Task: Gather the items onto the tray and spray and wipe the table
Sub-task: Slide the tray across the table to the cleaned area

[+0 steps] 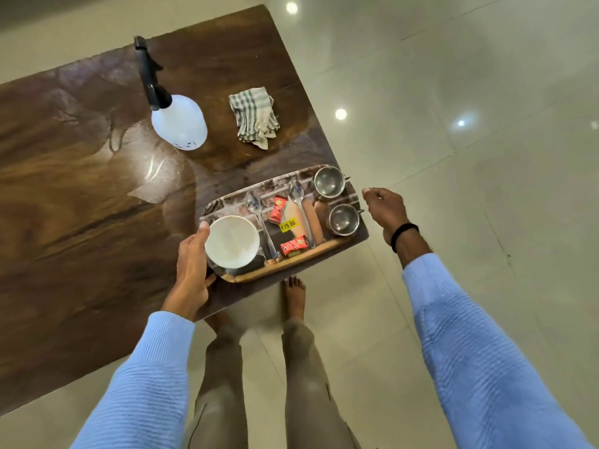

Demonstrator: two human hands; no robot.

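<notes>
1. The table ran off the left edge, so its full extent was cut off. A shiny patch near the middle could have been spray or only glare; I could not tell which.
2. The bottle stood on the far part of the table, well apart from the tray. It was probably left out because the spraying was not yet done. Its level was unreadable through the white wall.
3. The left hand gripped the tray at its left end, thumb on top and fingers curled under the rim. That looked like a hold for lifting or sliding it. The fingertips were hidden beneath.
4. The bowl sat on the tray's left end, just beside the thumb. Whether they touched was unclear. A dark rounded shape below the bowl was hard to identify.
5. The cloth lay crumpled beside the bottle, off the tray, likely kept for wiping.
6. Two spoons and two red packets lay in the tray's middle, with a yellow price sticker between the packets. The packet print was too small to read.
7. Two steel cups stood upright at the tray's right end, which overhung the table's corner.
8. The right hand hovered just beside that end, holding nothing, fingers loosely curled. It seemed placed to take the other side. Its fingertips were turned from view.
</notes>
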